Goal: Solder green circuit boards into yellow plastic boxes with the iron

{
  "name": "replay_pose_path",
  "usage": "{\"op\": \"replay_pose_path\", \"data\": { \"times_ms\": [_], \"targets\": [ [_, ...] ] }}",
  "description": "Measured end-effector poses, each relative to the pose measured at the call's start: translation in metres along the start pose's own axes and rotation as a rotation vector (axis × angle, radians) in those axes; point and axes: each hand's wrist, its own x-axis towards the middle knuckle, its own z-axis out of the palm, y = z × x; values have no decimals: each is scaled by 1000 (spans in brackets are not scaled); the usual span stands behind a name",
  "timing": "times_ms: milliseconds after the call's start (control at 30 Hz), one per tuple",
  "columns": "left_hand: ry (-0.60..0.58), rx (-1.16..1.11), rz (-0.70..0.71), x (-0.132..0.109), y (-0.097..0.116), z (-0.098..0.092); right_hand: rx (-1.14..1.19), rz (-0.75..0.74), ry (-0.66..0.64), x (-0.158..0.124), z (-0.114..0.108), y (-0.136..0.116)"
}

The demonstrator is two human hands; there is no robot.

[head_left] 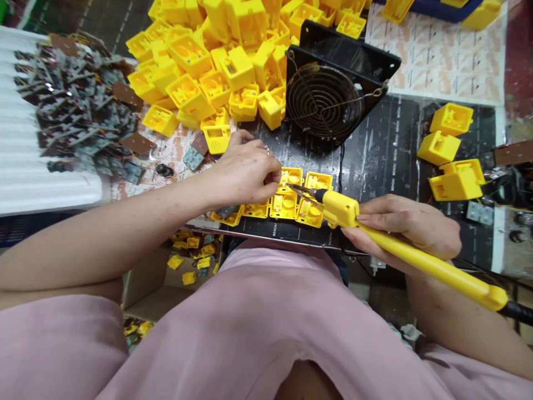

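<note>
My right hand (410, 228) is wrapped round a long yellow soldering iron (428, 264) with a black cable at its rear end. Its thin metal tip points left, over small open yellow plastic casings (284, 205) lying in rows near the bench's front edge. Metal contacts and speaker-hole patterns show inside some of these casings. My left hand (252, 171) reaches in from the left, its fingers curled together at the casings' upper edge, close to the tip. Whatever the left fingers pinch, if anything, is hidden. Below its wrist, a grey piece (226, 212) lies in the leftmost casing.
A black fan (328, 94) with a wire grille stands behind the casings. Yellow housings (208, 61) are heaped at the back, more stand right (456, 180). Wired circuit boards (83, 105) pile up on the left. A cardboard box (145, 289) sits below the bench edge.
</note>
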Motion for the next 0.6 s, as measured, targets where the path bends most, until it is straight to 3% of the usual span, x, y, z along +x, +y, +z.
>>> {"op": "replay_pose_path", "data": {
  "times_ms": [200,467,600],
  "targets": [
    [-83,-16,-1,12,2,-1,-8,-17,-78,6,0,4],
    [-138,14,-46,24,4,-3,18,-157,-159,14,-5,10],
    [-147,-9,-64,26,6,-4,10,9,-154,5,-13,11]
  ]
}}
